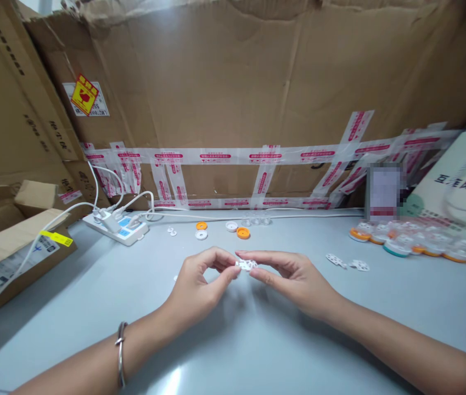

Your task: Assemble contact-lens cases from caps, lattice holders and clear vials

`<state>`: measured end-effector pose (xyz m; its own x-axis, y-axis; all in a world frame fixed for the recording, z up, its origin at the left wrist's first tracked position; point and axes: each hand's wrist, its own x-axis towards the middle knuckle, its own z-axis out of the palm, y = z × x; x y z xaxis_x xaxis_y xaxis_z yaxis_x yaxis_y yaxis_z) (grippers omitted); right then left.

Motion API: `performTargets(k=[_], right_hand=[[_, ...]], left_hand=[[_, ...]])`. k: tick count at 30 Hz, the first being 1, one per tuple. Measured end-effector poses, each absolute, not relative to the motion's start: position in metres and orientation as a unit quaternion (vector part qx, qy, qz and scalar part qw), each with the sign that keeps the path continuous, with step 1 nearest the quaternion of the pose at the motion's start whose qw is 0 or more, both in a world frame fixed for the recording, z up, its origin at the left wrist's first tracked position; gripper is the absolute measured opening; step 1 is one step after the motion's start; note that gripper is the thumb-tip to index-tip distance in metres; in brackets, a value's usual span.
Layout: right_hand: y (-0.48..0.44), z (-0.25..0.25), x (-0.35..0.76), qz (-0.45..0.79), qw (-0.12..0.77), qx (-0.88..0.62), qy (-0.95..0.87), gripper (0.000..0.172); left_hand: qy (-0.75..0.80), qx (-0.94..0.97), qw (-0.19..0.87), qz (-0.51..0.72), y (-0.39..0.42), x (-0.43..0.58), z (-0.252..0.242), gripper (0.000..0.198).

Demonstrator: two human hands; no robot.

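Note:
Between the fingertips of both hands, just above the grey table point(233, 351), is a small white openwork plastic piece point(247, 265). My left hand point(210, 277) pinches its left end between thumb and fingers. From the other side, my right hand point(292, 277) pinches its right end. Fingertips cover parts of the piece. To the right of my right hand lie two similar white openwork pieces point(335, 260). Beyond the hands are orange rings point(243, 233) and white rings point(201, 235). A small white part point(175, 278) shows partly behind my left hand.
At the right, several clear-topped cases with coloured bases point(414, 241) stand grouped before a printed box point(459, 197). A power strip point(119, 226) with plugs and cables sits at the left, near an open carton point(14, 258). A large cardboard box point(224, 82) walls off the back.

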<state>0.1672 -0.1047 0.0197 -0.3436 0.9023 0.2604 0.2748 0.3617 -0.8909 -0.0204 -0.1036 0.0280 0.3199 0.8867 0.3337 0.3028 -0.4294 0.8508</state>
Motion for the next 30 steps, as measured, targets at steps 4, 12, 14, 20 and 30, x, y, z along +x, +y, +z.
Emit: performTargets(k=[4,12,14,20,30], right_hand=[[-0.104,0.014,0.169,0.229,0.425,-0.344,-0.805,0.027],[-0.102,0.018,0.171,-0.076,0.395,-0.252,-0.880,0.030],[-0.102,0.022,0.171,-0.109,0.392,-0.241,-0.881,0.030],[-0.101,0.027,0.173,-0.158,0.371,-0.215,-0.889,0.024],[-0.100,0.027,0.174,-0.208,0.326,-0.172,-0.906,0.012]], left_hand=[[0.407,0.713,0.393,0.415,-0.103,-0.020,0.028,0.009],[0.406,0.653,0.482,0.419,-0.105,-0.017,0.031,0.014],[0.404,0.640,0.503,0.416,-0.105,-0.017,0.033,0.015],[0.389,0.623,0.544,0.406,-0.104,-0.018,0.036,0.017],[0.376,0.633,0.551,0.391,-0.105,-0.017,0.035,0.022]])
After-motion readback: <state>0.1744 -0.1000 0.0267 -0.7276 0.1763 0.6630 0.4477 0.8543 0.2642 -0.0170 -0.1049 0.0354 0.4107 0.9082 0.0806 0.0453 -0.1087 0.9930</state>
